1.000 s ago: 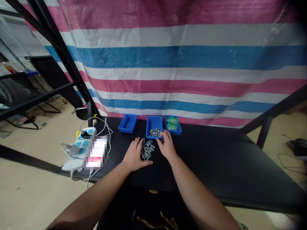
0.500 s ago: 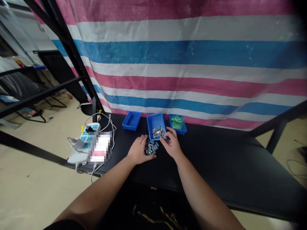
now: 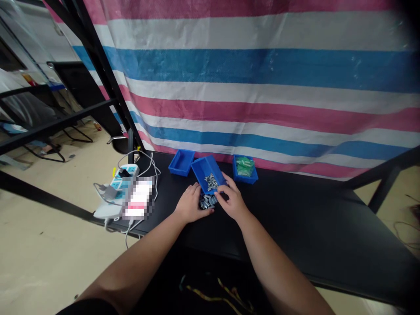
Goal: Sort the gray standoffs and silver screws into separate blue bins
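My right hand (image 3: pixel 232 200) grips the near right corner of a blue plastic bin (image 3: pixel 202 167), which is tilted toward me. Several small shiny metal pieces (image 3: pixel 211 181) lie bunched at its lower end. Just below the bin, a pile of grey metal cylinders (image 3: pixel 207 201) rests on the black table (image 3: pixel 278 218). My left hand (image 3: pixel 189 204) is flat on the table at the pile's left side, fingers stretched forward and thumb apart, curving around it. The bin's lower edge hides the back of the pile.
Behind to the left stands an empty blue bin (image 3: pixel 181 162); another blue bin (image 3: pixel 245 176) at the right holds green-tinted plastic bags (image 3: pixel 244 166). A power strip (image 3: pixel 110 209) with cables and a lit phone (image 3: pixel 140 199) occupy the left end. A striped sheet (image 3: pixel 246 96) hangs behind.
My right hand has tipped and turned the bin, its top swinging left, and its metal pieces have shifted. The left hand stays beside the pile. The camera view has moved slightly.
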`<state>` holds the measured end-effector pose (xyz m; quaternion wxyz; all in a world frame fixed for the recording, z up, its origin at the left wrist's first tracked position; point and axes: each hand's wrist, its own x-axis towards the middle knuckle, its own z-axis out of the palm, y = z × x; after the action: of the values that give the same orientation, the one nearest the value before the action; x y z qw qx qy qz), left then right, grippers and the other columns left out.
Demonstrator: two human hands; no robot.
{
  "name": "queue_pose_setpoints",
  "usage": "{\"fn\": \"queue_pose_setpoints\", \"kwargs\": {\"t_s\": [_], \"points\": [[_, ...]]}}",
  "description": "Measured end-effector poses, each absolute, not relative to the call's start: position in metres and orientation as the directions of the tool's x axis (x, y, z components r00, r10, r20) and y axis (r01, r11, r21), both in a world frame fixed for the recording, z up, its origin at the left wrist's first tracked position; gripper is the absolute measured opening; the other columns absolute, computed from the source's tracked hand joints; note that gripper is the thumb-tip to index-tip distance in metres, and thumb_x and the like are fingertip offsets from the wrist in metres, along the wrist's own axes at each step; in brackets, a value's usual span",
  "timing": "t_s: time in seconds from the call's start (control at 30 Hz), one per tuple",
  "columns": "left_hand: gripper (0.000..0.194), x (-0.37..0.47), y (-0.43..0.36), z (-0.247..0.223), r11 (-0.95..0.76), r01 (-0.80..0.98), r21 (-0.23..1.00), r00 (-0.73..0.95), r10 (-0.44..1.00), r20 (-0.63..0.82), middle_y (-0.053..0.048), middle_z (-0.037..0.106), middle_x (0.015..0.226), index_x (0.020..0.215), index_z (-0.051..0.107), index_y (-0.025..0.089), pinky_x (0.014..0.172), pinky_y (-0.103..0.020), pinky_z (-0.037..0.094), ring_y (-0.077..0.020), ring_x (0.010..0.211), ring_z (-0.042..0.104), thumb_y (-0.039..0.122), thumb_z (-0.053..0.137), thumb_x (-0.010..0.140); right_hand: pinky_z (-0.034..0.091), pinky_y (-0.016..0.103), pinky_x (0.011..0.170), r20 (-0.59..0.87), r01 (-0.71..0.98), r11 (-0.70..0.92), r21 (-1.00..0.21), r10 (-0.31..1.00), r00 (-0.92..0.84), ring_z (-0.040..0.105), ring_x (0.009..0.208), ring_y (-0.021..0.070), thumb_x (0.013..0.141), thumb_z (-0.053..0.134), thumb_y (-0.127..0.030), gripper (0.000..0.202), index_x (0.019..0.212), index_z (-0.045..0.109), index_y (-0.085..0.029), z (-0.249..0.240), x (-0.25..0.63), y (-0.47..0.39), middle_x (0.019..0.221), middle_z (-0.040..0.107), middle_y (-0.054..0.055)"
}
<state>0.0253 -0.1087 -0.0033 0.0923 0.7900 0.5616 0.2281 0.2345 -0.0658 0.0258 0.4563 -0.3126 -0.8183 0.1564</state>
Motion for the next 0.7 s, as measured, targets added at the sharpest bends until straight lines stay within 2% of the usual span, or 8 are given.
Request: {"fn": "queue_pose_setpoints", "kwargs": {"t_s": [0.13,0.33,0.5,0.7], "points": [[0.102,0.0261,-0.1095,-0.0020,-0.350,0.851,0.391,0.260,0.929,0.264,-0.023,0.042,0.150,0.143,0.040,0.007,0.122,-0.051,0.026,-0.0344,0.143,0.036,0.075,0.066,0.071,0.045,0.047,0.108,0.640,0.365,0.766,-0.530,0.643,-0.420,0.049,0.134,0.0311,0.090,0.062,-0.021,0.005,0.090,0.067,-0.021,0.0264,0.2329,-0.0687,0.156,0.033,0.012],[0.095,0.0272,-0.1103,-0.0012,-0.339,0.862,0.378,0.249,0.931,0.268,-0.025,0.044,0.148,0.138,0.045,0.007,0.119,-0.052,0.029,-0.0365,0.142,0.038,0.073,0.065,0.073,0.048,0.049,0.105,0.581,0.394,0.726,-0.564,0.688,-0.435,0.053,0.128,0.0322,0.088,0.062,-0.021,0.007,0.091,0.068,-0.023,0.0265,0.2333,-0.0707,0.156,0.032,0.009],[0.097,0.0269,-0.1097,-0.0022,-0.328,0.862,0.387,0.237,0.935,0.263,-0.025,0.042,0.149,0.141,0.042,0.006,0.120,-0.052,0.028,-0.0362,0.142,0.037,0.072,0.065,0.074,0.043,0.051,0.110,0.592,0.403,0.743,-0.534,0.669,-0.449,0.042,0.138,0.0333,0.088,0.062,-0.018,0.009,0.091,0.069,-0.023,0.0270,0.2342,-0.0705,0.156,0.030,0.009],[0.100,0.0258,-0.1087,-0.0054,-0.338,0.848,0.408,0.244,0.933,0.265,-0.023,0.041,0.151,0.145,0.038,0.009,0.121,-0.053,0.026,-0.0352,0.144,0.035,0.073,0.065,0.073,0.041,0.054,0.111,0.603,0.415,0.781,-0.467,0.625,-0.496,0.040,0.139,0.0329,0.087,0.060,-0.013,0.015,0.090,0.071,-0.023,0.0296,0.2373,-0.0698,0.157,0.028,0.007]]}}
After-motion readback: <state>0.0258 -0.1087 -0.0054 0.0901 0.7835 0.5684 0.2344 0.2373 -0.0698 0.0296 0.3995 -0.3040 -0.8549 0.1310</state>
